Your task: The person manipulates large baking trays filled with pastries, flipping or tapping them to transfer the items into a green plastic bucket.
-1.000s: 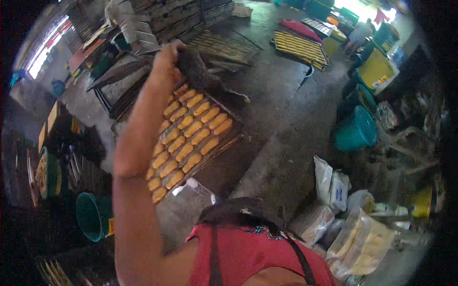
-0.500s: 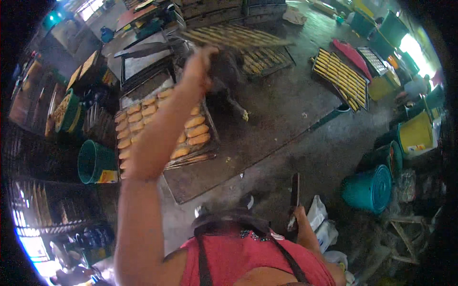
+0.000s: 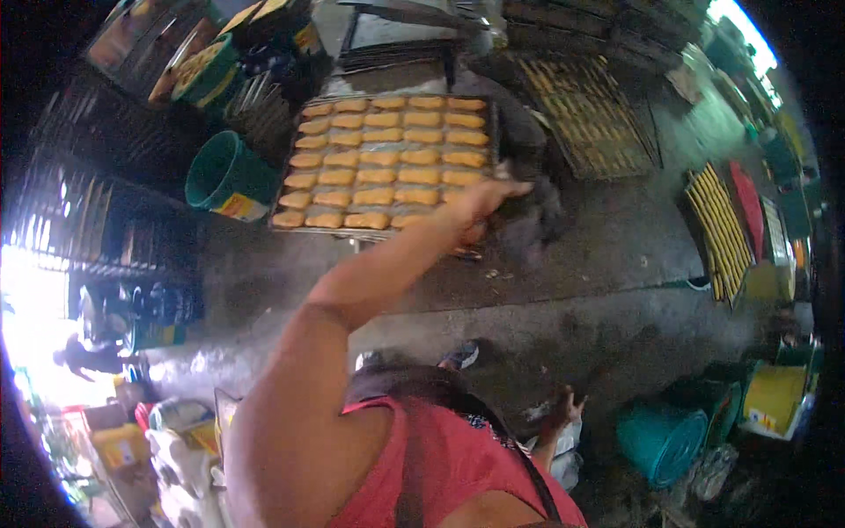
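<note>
My left arm stretches forward across the near right corner of a large tray (image 3: 495,132) with rows of golden bread rolls (image 3: 379,157). My left hand (image 3: 482,204) hovers over that corner; its fingers look extended, with nothing visible in them, though motion smears them. Whether it touches the tray I cannot tell. Low on the right, my right hand (image 3: 568,412) hangs beside my body, fingers apart and nothing seen in it. A blurred dark shape (image 3: 528,189), its kind unclear, lies just beyond my left hand.
Another tray of long, pale pieces (image 3: 594,114) stands beyond, and a tray of yellowish strips (image 3: 720,231) at the far right. A green bucket (image 3: 214,172) is left of the rolls; a teal bucket (image 3: 664,440) stands at lower right. Stacked dark trays (image 3: 396,55) lie behind.
My view has swung left, bringing the tray of rolls toward the middle. My left hand has come down and nearer. The long dark object in my right hand is no longer seen.
</note>
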The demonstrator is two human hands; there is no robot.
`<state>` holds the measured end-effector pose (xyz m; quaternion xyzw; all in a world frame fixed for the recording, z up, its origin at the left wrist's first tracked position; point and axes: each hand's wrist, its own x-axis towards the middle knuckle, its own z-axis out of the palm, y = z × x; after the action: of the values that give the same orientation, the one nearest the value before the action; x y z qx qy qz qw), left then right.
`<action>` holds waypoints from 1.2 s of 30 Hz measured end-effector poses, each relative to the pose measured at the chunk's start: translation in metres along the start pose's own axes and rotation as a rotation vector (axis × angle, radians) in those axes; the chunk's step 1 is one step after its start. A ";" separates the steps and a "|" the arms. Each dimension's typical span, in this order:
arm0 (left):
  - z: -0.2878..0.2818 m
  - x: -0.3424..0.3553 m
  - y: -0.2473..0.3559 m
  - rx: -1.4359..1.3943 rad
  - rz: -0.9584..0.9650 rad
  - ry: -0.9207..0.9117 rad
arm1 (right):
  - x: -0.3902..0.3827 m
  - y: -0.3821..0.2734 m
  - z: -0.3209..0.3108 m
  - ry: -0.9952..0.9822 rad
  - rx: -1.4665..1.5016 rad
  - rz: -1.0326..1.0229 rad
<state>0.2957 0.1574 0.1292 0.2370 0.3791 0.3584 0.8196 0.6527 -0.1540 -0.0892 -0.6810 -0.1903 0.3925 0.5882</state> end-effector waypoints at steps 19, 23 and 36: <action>-0.430 -0.129 0.265 0.892 0.436 0.430 | -0.214 -0.129 0.398 -0.816 -0.017 0.080; -0.421 -0.102 0.258 1.452 0.468 0.403 | -0.246 -0.116 0.445 -0.576 -0.090 0.077; -0.386 -0.275 0.185 0.517 0.191 0.237 | -0.244 -0.101 0.399 -0.299 -0.170 -0.036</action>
<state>-0.2105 0.1078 0.1436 0.4289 0.5269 0.3505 0.6447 0.2195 -0.0459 0.0831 -0.6589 -0.3204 0.4612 0.5004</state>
